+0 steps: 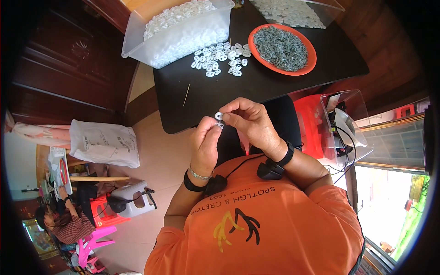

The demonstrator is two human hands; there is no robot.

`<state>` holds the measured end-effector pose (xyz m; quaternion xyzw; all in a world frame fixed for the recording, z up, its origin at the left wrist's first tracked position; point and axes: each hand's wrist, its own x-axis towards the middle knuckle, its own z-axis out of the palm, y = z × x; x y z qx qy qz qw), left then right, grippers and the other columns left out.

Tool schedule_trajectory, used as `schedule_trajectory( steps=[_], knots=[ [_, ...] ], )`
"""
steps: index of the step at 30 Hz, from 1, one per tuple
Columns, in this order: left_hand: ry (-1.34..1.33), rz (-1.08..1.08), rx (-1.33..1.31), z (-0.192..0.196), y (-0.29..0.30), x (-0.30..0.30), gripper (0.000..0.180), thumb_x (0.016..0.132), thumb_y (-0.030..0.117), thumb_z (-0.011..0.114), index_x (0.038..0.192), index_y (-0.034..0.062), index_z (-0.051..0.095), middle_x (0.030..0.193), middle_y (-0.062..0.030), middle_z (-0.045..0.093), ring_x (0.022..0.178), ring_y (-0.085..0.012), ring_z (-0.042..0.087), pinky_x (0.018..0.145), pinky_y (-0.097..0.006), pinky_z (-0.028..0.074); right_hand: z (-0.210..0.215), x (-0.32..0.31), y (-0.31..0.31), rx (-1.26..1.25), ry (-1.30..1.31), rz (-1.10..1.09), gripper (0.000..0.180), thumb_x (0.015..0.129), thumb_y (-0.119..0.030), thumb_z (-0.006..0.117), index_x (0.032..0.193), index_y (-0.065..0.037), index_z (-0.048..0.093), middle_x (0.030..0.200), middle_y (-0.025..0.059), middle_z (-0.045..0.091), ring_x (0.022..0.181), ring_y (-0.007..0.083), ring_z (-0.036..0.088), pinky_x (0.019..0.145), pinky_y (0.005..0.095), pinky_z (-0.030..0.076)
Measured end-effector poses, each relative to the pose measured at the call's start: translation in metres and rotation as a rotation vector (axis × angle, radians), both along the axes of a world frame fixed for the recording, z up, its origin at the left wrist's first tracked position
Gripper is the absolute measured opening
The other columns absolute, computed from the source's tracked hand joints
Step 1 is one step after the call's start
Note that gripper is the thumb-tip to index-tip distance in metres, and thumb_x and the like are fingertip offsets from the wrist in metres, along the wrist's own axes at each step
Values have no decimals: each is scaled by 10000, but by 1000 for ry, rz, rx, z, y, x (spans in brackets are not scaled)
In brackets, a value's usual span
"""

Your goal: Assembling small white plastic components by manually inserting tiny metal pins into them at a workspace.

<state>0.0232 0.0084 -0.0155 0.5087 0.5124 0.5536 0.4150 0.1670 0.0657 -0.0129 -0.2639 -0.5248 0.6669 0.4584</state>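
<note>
Close together over the table's near edge, both hands pinch small white plastic pieces with holes. My right hand (250,120) grips one white piece (218,115) between thumb and forefinger. Just below it, my left hand (206,143) holds another white piece (220,125) at its fingertips. Whether the two pieces are joined I cannot tell. Beyond the hands, a loose pile of similar white two-holed pieces (214,56) lies on the dark table (172,98). Right of that pile stands an orange plate (313,54) heaped with small grey metal parts (280,47).
A clear bin (183,49) of white pieces stands at the back left; another clear bin (316,11) is at the back right. A thin stick (186,95) lies on the table. At far left, another person (68,224) sits near a pink stool (91,243).
</note>
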Motion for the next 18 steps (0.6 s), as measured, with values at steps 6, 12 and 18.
schedule_trajectory(
  steps=[6, 12, 18],
  knots=[
    [7, 11, -10, -1, 0, 0, 146, 896, 95, 475, 767, 33, 506, 610, 39, 425, 511, -24, 342, 463, -196, 258, 0, -1, -1, 4, -1, 4, 102, 899, 13, 596, 996, 2, 627, 879, 14, 640, 798, 55, 584, 723, 195, 488],
    [-15, 5, -9, 0, 0, 1, 146, 892, 87, 466, 763, 32, 508, 610, 38, 428, 512, -23, 343, 460, -194, 255, 6, 0, -3, 0, -48, 11, 94, 904, 6, 592, 993, 5, 624, 865, 23, 646, 707, 31, 570, 568, 154, 461],
    [-24, 13, -10, -4, -1, 0, 140, 886, 78, 470, 760, 31, 508, 609, 40, 425, 511, -22, 342, 459, -194, 255, 4, -1, -3, 43, -41, 5, 78, 908, -5, 593, 977, 4, 627, 854, 29, 653, 667, 18, 561, 488, 139, 433]
  ],
)
